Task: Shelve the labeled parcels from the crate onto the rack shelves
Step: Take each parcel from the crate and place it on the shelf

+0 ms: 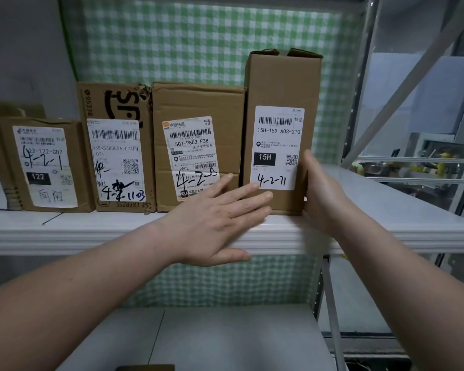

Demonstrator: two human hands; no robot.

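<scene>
Far to the left of the left hand [214, 223], a 4-2-1 box [46, 164] stands on the shelf [65, 226] with its label facing out. An SF box [113, 103] stands just beside it and nearer that hand, then a 507 box [198, 103]. All three touch side by side in a row, probably so each handwritten code reads from the front and no shelf width is wasted. The left hand is open wide with its fingers straight and spread. They lie across the lower corner of the 507 box and reach onto the front of the tall box [281, 84], apparently pressing it back to square its face with the row. Between the two hands, that tall box stands upright on the shelf near its front edge, its label forward and its left side against the 507 box. It looks like the parcel being placed. The right hand [322, 194] is flat too, fingers pointing up along the box's right side and gripping nothing. Judging by that stance, it nudges the box leftward to close any gap and steadies a tall, narrow shape that could tip. Beyond the right hand the shelf runs on bare, leaving room for more parcels. Below both hands lies a lower shelf [225, 338]. The crate cannot be made out, so how many parcels remain cannot be told.
</scene>
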